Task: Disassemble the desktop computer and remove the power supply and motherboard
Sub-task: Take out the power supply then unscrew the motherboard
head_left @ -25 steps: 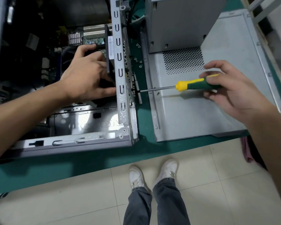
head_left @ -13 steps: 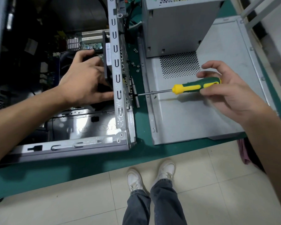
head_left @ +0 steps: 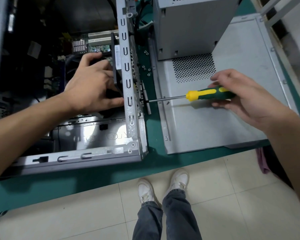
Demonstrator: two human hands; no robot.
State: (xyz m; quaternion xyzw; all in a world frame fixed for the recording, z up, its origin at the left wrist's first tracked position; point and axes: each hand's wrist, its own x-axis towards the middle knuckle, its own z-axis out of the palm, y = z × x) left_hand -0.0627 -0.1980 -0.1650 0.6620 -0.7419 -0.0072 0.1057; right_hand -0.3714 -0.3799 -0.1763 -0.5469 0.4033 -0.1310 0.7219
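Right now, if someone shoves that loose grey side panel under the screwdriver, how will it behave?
The side panel lies flat on the green bench, so it would probably slide rather than tip. It looks like thin sheet metal with folded edges: likely stiff and fairly light. A grey metal box seems to stand on its far end, which may resist a push or shift along with it.

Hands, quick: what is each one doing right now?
Left hand: grips a black part inside the computer case.
Right hand: holds the screwdriver, tip at the case's rear panel.
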